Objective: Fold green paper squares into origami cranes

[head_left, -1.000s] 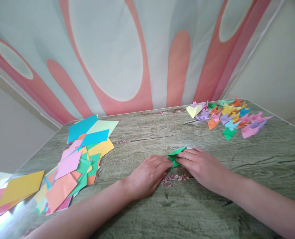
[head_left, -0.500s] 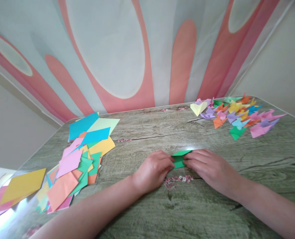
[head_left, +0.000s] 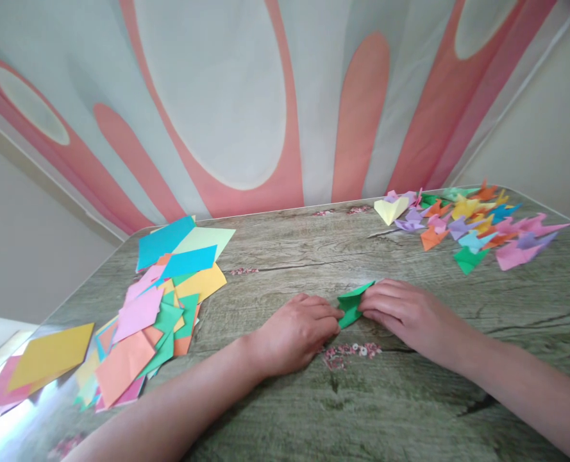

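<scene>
A small green sheet of paper (head_left: 351,307), partly folded, stands between my hands over the middle of the table. My left hand (head_left: 304,330) grips its left side, with the fingers closed and the knuckles up. At the right side my right hand (head_left: 400,308) pinches the paper near its upper corner. The fingertips cover both ends of the sheet, and the thumbs are hidden. One flap of the paper leans up along the far edge.
Loose coloured paper sheets (head_left: 138,314) lie in a heap on the left. Folded paper figures (head_left: 467,221) in many colours sit at the back right, with a pale yellow folded heart (head_left: 391,209) beside them. The wood-patterned table (head_left: 285,250) meets a pink and grey curtain (head_left: 236,199).
The green paper was held flatter and more level half a second ago; now its right end is tilted up and away. Both hands keep hold of it. The view has shifted slightly.
</scene>
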Tool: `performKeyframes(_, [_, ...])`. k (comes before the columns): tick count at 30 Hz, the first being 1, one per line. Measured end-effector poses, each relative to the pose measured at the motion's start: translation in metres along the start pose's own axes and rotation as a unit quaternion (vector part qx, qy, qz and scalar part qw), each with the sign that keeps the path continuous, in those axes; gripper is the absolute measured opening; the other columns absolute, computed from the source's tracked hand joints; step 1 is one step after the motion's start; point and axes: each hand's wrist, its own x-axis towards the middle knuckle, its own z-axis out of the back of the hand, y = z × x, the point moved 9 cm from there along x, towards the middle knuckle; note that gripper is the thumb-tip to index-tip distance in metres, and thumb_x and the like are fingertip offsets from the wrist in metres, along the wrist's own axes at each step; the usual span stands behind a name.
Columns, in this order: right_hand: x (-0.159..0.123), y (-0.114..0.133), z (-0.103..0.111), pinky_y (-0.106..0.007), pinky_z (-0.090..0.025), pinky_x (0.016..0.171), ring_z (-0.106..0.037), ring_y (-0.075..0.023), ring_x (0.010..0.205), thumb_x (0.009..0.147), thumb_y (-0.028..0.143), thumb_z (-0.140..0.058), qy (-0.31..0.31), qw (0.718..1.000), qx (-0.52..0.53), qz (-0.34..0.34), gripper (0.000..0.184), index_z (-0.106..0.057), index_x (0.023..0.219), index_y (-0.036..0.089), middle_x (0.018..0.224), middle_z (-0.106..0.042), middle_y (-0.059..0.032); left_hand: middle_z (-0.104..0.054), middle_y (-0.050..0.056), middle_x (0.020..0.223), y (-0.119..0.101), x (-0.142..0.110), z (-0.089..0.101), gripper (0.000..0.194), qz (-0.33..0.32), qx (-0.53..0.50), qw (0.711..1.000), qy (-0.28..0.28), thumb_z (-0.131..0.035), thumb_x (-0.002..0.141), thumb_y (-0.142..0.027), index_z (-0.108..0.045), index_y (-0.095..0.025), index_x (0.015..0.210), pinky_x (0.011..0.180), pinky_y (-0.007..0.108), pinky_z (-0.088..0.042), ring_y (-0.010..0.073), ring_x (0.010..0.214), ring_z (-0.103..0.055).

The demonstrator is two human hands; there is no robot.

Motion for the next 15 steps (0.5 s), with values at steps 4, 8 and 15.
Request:
performKeyframes(4, [-0.004, -0.008, -0.003, -0.036, -0.049, 0.079, -0.062, -0.0197, 0.088, 0.095, 0.025, -0.052, -0.017, 1.0, 0.018, -0.019, 0.015, -0.067, 0.094, 0.023, 0.092, -0.069, -0.0042, -0.064, 0.008, 0.121, 0.0, 0.0, 0.0, 0.018, 0.012, 0.002, 1.0, 0.001, -0.046, 0.093, -0.015, -0.061, -0.016, 0.101, 0.099, 0.037, -0.042, 0.0221, 0.113, -0.057])
performKeyframes(8, [-0.004, -0.008, -0.006, -0.036, -0.048, 0.082, -0.061, -0.0196, 0.09, 0.094, 0.025, -0.055, -0.012, 1.0, 0.012, -0.019, 0.013, -0.067, 0.094, 0.023, 0.092, -0.068, -0.0037, -0.063, 0.01, 0.121, 0.0, 0.002, 0.0, 0.018, 0.023, -0.003, 1.0, 0.01, -0.046, 0.094, -0.018, -0.06, -0.016, 0.105, 0.099, 0.039, -0.042, 0.0227, 0.113, -0.057])
performKeyframes(15, [-0.001, -0.003, -0.007, -0.036, -0.046, 0.082, -0.059, -0.0193, 0.092, 0.094, 0.02, -0.053, 0.007, 1.0, -0.001, -0.011, 0.015, -0.067, 0.097, 0.023, 0.095, -0.067, -0.0039, -0.066, 0.003, 0.07, -0.04, -0.019, 0.051, 0.029, -0.011, -0.09, 0.995, -0.052, -0.048, 0.093, -0.034, -0.061, -0.022, 0.07, 0.076, 0.032, -0.053, 0.0154, 0.07, -0.063])
